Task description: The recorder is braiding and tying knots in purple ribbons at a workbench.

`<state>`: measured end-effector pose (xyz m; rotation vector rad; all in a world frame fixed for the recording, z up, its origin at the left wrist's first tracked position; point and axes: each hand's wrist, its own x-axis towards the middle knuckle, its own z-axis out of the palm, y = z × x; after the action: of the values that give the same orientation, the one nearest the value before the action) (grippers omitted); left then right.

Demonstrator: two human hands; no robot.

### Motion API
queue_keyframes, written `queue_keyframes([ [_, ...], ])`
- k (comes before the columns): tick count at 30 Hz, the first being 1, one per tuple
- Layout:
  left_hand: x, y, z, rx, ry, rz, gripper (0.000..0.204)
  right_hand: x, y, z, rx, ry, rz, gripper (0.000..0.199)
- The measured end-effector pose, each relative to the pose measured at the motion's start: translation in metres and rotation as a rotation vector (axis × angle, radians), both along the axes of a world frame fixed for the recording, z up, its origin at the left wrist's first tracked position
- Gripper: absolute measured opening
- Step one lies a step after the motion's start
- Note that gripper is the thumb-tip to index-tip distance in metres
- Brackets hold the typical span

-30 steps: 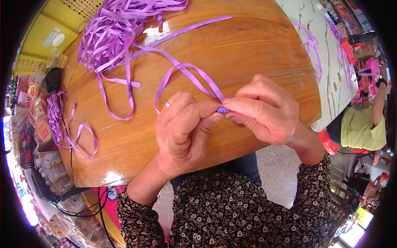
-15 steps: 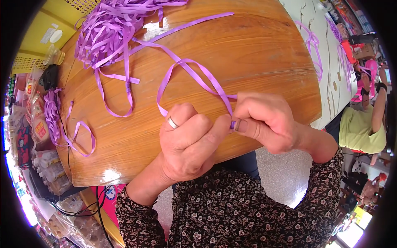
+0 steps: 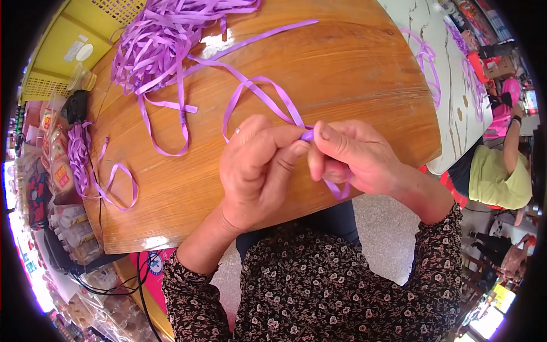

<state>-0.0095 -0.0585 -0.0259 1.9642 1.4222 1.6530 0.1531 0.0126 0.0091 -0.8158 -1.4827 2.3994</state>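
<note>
The left hand [image 3: 256, 168] is pinching a small purple lump [image 3: 307, 136] between its thumb and pointing finger, so that grip is looking narrow. The right hand [image 3: 364, 151] is bringing its thumb right up by the lump's other side, but its curled fingers are hiding things, so I am not able to tell if that grip is closing on anything. The lump is sitting up between both hands, above the near part of the wooden tabletop [image 3: 353, 74]. The step in hand is looking like working a knot or a fold in the purple ribbon [image 3: 290, 104]; the fingers are covering too much to say which. The next move is probably calling for a tight left pinch and a careful right thumb. The ribbon is looking flat, thin and smooth, and it is bending in soft curves. A short loop [image 3: 341, 194] is hanging under the right hand. Farther off, a big pile [image 3: 154, 48] of ribbon is lying in a tangle like noodles, and the brown wood is showing long lines and shiny spots
</note>
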Motion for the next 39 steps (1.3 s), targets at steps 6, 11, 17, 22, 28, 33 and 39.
queue_keyframes([
  [6,-0.003,-0.002,-0.005,-0.351,-0.421,-0.174,0.009,0.007,0.011,-0.014,-0.058,0.086,-0.032,0.044],
  [11,-0.001,-0.002,-0.002,-0.541,-0.864,-0.294,0.018,0.009,0.019,-0.018,-0.062,0.142,-0.070,0.040],
  [17,-0.003,0.002,-0.004,-0.577,-0.913,-0.268,0.022,0.015,0.028,-0.021,0.041,0.108,-0.128,0.034],
  [22,-0.003,0.004,-0.004,-0.624,-0.920,-0.247,0.021,0.020,0.035,-0.017,0.069,0.073,-0.193,0.025],
  [28,-0.005,0.007,0.000,-0.578,-0.636,-0.200,0.016,0.027,0.039,-0.018,0.085,0.107,-0.185,0.024],
  [33,-0.004,0.010,0.002,-0.086,0.097,0.140,0.029,0.051,0.054,0.011,0.288,0.087,-0.328,0.024],
  [39,-0.005,0.007,0.004,-0.096,0.109,0.298,0.035,0.109,0.117,0.065,0.778,0.080,-0.786,0.027],
])
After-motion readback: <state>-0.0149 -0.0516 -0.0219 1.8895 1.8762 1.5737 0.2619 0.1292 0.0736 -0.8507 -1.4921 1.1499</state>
